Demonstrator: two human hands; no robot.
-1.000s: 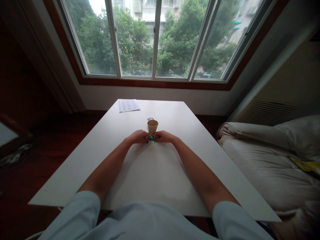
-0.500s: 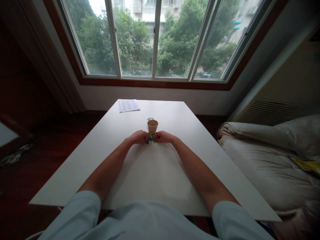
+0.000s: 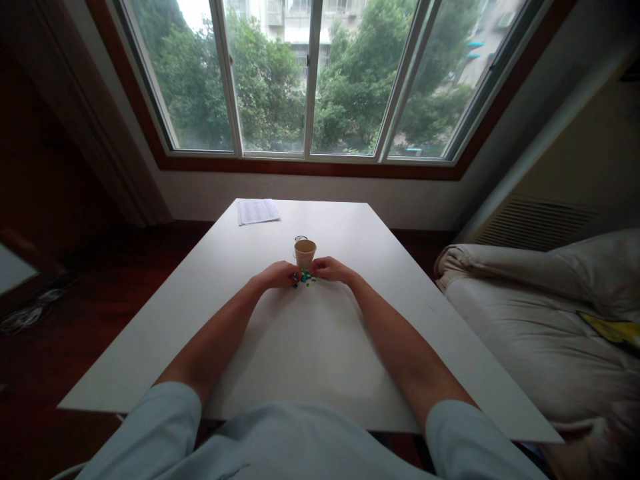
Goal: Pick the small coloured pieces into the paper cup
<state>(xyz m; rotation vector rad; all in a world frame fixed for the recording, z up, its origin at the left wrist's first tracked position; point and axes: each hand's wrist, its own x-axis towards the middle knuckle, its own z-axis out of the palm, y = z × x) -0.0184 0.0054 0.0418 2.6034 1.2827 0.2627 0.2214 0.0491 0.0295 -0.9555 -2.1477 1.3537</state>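
Note:
A light brown paper cup (image 3: 305,255) stands upright on the white table, its mouth towards me. Just on the near side of it lies a small heap of blue, green and yellow pieces (image 3: 306,277), too small to name. My left hand (image 3: 280,274) rests at the left of the heap with curled fingers, and dark blue bits show at its fingertips. On the right, my right hand (image 3: 332,269) has its fingertips pinched together beside the cup's base, above the heap's edge. What either hand holds is too small to make out.
Behind the cup lies a thin dark looped object (image 3: 301,238). Printed sheets of paper (image 3: 259,211) lie at the far left corner of the white table (image 3: 310,347). A window is beyond, and a pale sofa (image 3: 540,320) stands at the right.
My right hand has lifted slightly and drawn back to the right, uncovering more of the coloured pieces. My left hand and the cup stay nearly in place.

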